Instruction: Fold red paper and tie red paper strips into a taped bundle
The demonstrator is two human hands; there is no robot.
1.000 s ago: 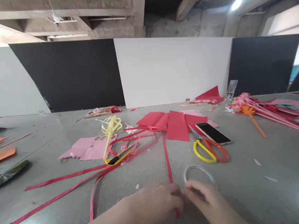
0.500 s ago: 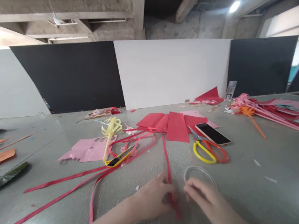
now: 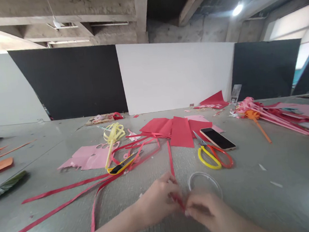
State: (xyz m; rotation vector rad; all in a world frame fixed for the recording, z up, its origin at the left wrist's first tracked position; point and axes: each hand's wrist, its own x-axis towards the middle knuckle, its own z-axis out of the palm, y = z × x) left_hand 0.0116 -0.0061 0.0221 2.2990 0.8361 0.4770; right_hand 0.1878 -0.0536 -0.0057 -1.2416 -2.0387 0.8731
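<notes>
A narrow red paper strip point(image 3: 171, 158) runs from the red sheets toward me, and its near end is between my hands. My left hand point(image 3: 162, 197) is closed around the strip, fingers curled. My right hand point(image 3: 207, 209) pinches the strip's near end, thumb and fingertips together; motion blurs it slightly. Just behind the right hand lies a clear round ring-like rim point(image 3: 204, 175), partly covered by that hand. Scissors point(image 3: 215, 155) with one yellow and one red handle lie beyond it, blades partly open.
A phone point(image 3: 218, 138) lies beside the scissors. Red paper sheets point(image 3: 181, 131) are at centre. At left are a yellow utility knife point(image 3: 125, 163), a yellow paper-strip ball on a stick point(image 3: 114, 133), pink paper point(image 3: 89, 157) and long red strips point(image 3: 54, 213). Pink paper flowers point(image 3: 248, 105) lie far right.
My right hand has moved left to the strip and now grips its near end. My left hand's fingers have closed more around it. The view has shifted slightly.
</notes>
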